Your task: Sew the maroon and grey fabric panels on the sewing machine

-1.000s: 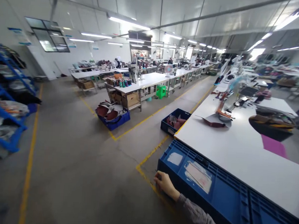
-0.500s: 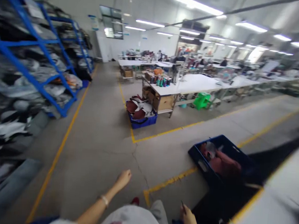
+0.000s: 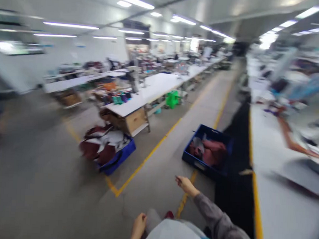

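My right hand point(image 3: 185, 184), in a grey sleeve, reaches forward over the concrete floor, short of a blue crate point(image 3: 200, 165) of reddish leather pieces. Motion smears its fingers, so I cannot tell whether they hold anything. My left hand point(image 3: 138, 222) is low at the bottom edge, curled into a fist beside my white clothing, with nothing visible in it. A long white worktable point(image 3: 279, 199) runs along my right side.
A second blue crate point(image 3: 119, 158) heaped with dark red pieces stands on the floor to the left, by a white table point(image 3: 150, 90) with a cardboard box under it. A green stool point(image 3: 173, 98) is farther back. Yellow lines point(image 3: 146, 158) mark the aisle.
The view has swung from the blue racks on the left back to the aisle and the right table. My right hand has risen and reached forward, and my left hand has dropped to the bottom edge.
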`<act>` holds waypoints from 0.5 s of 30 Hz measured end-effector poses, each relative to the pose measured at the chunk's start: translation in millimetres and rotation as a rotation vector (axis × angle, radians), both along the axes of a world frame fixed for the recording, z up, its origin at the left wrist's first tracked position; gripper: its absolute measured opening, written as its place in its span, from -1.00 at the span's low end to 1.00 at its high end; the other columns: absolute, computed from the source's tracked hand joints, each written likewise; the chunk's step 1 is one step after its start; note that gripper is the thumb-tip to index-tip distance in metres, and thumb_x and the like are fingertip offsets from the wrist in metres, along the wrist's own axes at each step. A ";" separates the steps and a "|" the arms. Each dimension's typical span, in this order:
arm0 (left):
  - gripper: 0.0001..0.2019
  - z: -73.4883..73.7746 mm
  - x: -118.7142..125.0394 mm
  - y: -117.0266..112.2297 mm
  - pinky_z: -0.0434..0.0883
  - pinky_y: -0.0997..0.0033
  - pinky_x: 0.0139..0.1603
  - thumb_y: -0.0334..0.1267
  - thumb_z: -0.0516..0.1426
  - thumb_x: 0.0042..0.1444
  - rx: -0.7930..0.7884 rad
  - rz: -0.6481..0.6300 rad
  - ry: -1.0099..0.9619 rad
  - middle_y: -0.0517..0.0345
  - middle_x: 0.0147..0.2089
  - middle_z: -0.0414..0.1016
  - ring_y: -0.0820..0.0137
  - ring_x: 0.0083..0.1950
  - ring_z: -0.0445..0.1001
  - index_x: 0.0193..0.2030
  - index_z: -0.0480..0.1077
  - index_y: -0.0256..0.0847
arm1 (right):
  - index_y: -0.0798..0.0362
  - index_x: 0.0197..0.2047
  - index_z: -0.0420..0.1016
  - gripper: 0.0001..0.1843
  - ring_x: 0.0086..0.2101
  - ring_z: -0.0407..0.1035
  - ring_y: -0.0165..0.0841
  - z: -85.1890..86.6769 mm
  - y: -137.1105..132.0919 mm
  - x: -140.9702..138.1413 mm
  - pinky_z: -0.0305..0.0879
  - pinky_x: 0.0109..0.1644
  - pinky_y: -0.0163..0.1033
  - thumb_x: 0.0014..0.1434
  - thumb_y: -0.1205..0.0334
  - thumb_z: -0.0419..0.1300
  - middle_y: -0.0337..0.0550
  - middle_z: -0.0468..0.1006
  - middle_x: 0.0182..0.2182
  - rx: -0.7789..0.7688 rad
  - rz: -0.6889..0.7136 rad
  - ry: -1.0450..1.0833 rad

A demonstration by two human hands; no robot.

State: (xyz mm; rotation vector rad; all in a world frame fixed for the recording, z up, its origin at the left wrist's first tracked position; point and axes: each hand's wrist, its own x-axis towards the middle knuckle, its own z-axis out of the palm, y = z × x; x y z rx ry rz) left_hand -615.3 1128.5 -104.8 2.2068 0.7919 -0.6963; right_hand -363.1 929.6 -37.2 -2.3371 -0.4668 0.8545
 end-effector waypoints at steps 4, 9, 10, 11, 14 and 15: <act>-0.66 -34.8 89.4 -7.7 0.40 0.45 0.03 -0.34 -0.07 0.15 0.021 -0.335 0.069 0.04 -0.04 0.59 0.27 0.05 0.54 -0.17 0.53 -0.11 | 0.09 -0.05 0.53 -0.71 -0.33 0.45 -0.32 -24.0 -79.6 66.8 0.25 -0.14 -0.30 0.18 0.31 0.12 -0.12 0.55 -0.45 0.024 -0.433 0.064; -0.62 -73.4 223.1 -30.8 0.39 0.52 0.02 -0.39 -0.10 0.21 0.007 -0.740 0.080 0.17 -0.07 0.61 0.36 0.04 0.54 -0.15 0.54 -0.04 | 0.13 -0.04 0.52 -0.69 -0.40 0.49 -0.38 -24.8 -222.7 104.5 0.30 -0.37 -0.37 0.26 0.29 0.02 -0.03 0.60 -0.26 0.045 -1.086 0.036; -0.64 -81.1 258.8 -34.2 0.39 0.51 0.02 -0.39 -0.07 0.20 0.008 -0.818 0.090 0.19 -0.09 0.62 0.35 0.03 0.55 -0.17 0.55 -0.03 | 0.15 -0.03 0.49 -0.67 -0.38 0.50 -0.38 -19.3 -256.5 111.9 0.30 -0.40 -0.38 0.28 0.26 -0.03 0.01 0.60 -0.20 0.033 -1.237 0.003; -0.66 -89.1 297.3 -38.7 0.40 0.50 0.01 -0.39 -0.04 0.19 0.014 -0.891 0.105 0.20 -0.10 0.62 0.33 0.02 0.55 -0.19 0.55 -0.03 | 0.18 -0.01 0.46 -0.63 -0.36 0.52 -0.36 -12.4 -290.0 120.3 0.31 -0.42 -0.38 0.30 0.23 -0.07 0.07 0.59 -0.16 0.013 -1.385 -0.037; -0.74 -116.4 421.4 -65.0 0.40 0.44 0.02 -0.38 0.04 0.18 0.040 -1.060 0.148 0.14 -0.11 0.62 0.27 0.02 0.55 -0.21 0.57 -0.10 | 0.26 -0.03 0.43 -0.53 -0.29 0.56 -0.25 8.3 -378.7 156.4 0.32 -0.42 -0.35 0.31 0.04 -0.09 0.22 0.59 -0.20 -0.094 -1.736 -0.154; -0.77 -127.2 463.1 -79.1 0.40 0.42 0.04 -0.37 0.06 0.19 0.045 -1.099 0.156 0.12 -0.09 0.61 0.26 0.04 0.54 -0.20 0.56 -0.13 | 0.26 -0.07 0.44 -0.48 -0.27 0.57 -0.18 12.0 -402.7 173.1 0.34 -0.42 -0.31 0.28 -0.05 -0.05 0.26 0.59 -0.23 -0.138 -1.813 -0.189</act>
